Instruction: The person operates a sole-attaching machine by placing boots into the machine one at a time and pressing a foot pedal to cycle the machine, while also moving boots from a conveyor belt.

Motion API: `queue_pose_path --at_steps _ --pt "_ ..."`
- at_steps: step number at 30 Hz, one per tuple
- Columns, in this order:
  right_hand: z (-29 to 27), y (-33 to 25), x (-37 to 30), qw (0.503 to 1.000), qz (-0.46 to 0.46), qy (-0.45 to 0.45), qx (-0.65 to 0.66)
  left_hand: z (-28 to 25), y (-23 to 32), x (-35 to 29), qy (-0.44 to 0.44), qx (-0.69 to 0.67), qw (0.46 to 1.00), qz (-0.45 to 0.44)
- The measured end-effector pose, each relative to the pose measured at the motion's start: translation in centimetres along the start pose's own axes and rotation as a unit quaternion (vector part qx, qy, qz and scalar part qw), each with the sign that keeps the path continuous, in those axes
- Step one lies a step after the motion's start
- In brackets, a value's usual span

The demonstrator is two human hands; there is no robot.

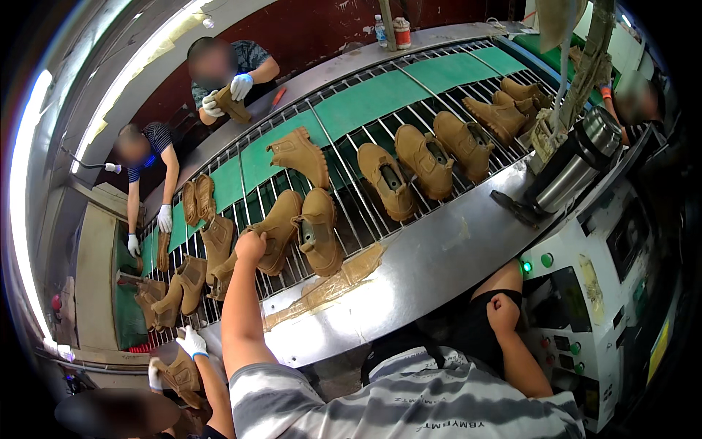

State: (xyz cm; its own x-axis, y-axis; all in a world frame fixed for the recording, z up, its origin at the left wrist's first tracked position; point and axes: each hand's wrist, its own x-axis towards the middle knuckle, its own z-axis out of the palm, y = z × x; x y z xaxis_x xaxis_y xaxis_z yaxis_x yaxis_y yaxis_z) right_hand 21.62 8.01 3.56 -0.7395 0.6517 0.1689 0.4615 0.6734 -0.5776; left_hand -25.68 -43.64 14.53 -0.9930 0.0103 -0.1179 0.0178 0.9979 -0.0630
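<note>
My left hand [251,247] is closed on a tan ankle boot [278,233] lying on the metal rod rack [351,212]; the fingers' far side is hidden. Just right of that boot lies a tan low-cut shoe [319,233], its opening facing up. Beyond them a tan high-top boot [301,156] rests on its side, sole toward the right. My right hand [503,314] is curled into a fist by my bare knee, beside the machine panel, and nothing shows in it.
More tan shoes [424,161] and boots [191,282] line the rack over a green belt [344,110]. A steel flask [578,164] stands on the metal ledge [431,249], beside a control panel [548,293]. Gloved co-workers handle footwear [232,104] across the rack and at lower left [179,373].
</note>
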Motion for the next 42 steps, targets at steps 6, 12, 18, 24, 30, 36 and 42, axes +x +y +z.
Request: queue_pose_path --at_steps 6,12,18,24,30,36,42 --pt "-0.4 -0.4 0.4 0.997 0.043 -0.068 0.010 -1.7 -1.2 -1.8 0.066 -0.201 0.973 0.097" --pt "-1.6 -2.4 -1.3 0.936 0.042 -0.166 0.307 -11.3 2.3 -18.6 0.000 -0.520 0.852 -0.062" --pt "-0.9 -13.5 0.7 0.713 -0.004 -0.409 0.569 -9.6 5.9 -33.7 0.111 -0.730 0.674 -0.035" --pt "-0.1 -19.0 -1.9 0.537 0.107 -0.517 0.658 -5.1 14.6 -39.3 -0.130 -0.771 0.623 -0.017" --pt "-5.9 -10.1 -2.5 0.599 0.156 -0.336 0.710 -1.7 23.0 -40.9 -0.245 -0.691 0.673 0.101" --pt "-13.4 -1.8 -2.9 0.605 0.204 -0.103 0.762 2.0 32.5 -38.2 -0.290 -0.628 0.602 0.398" --pt "-20.2 1.5 -2.5 0.616 0.167 0.074 0.766 -2.8 41.7 -41.0 -0.253 -0.517 0.615 0.538"
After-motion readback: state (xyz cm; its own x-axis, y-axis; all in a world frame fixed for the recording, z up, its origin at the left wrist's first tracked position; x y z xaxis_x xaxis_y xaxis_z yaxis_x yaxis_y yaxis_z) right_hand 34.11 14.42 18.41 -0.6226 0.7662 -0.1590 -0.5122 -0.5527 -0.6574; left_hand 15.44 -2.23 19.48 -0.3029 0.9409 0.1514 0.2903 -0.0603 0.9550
